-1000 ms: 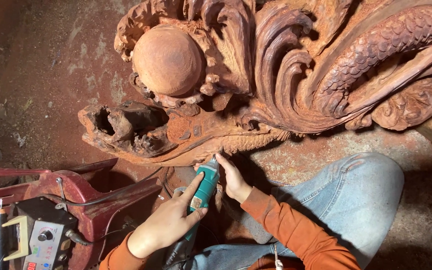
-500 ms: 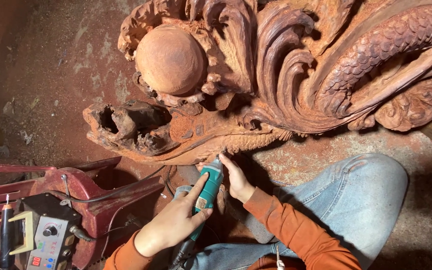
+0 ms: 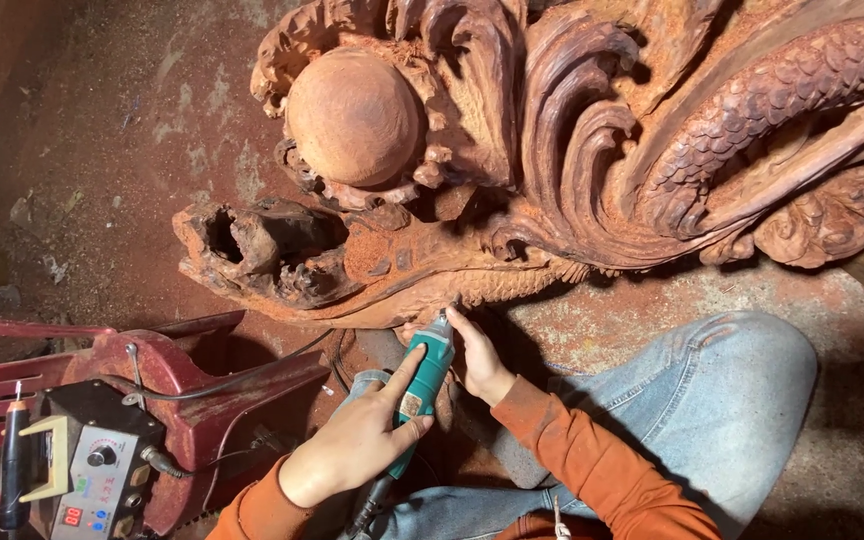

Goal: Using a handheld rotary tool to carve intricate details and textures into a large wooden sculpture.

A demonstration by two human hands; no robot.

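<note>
- Little has shifted since the earlier frames: both hands stay at the lower edge of the carving, the view has drifted slightly, and more of the control box at the lower left shows.
- The left hand [image 3: 352, 445] wraps its fingers around the body of the teal rotary carving handpiece [image 3: 425, 380], forefinger stretched along the top, thumb pressed against the side.
- The handpiece slants up and to the right, its tip against the lower edge of the reddish wooden carving [image 3: 552, 170], just under the band of fine scale-like texture.
- The right hand [image 3: 477, 360] sits just beside the tool's nose, fingers curled and closed about the front end, steadying it; the fingertips touch the carving's edge.
- Both forearms wear orange sleeves [image 3: 592, 470]; a knee in blue jeans [image 3: 722, 400] lies to the right of the hands on the dusty floor [image 3: 102, 150].
- The carving fills the upper part of the view: a smooth round ball [image 3: 352, 115] at upper left, sweeping scrolls in the middle, a scaled body [image 3: 782, 100] running to the upper right corner, and a hollowed, rough stump [image 3: 252, 245] at the left end.
- A black cable [image 3: 367, 510] leaves the rear of the handpiece toward the lower edge.
- At the lower left corner a control box [image 3: 92, 470] with a knob and red display rests on a red plastic chair [image 3: 192, 390], a second handpiece [image 3: 14, 460] in a holder on its left side.
</note>
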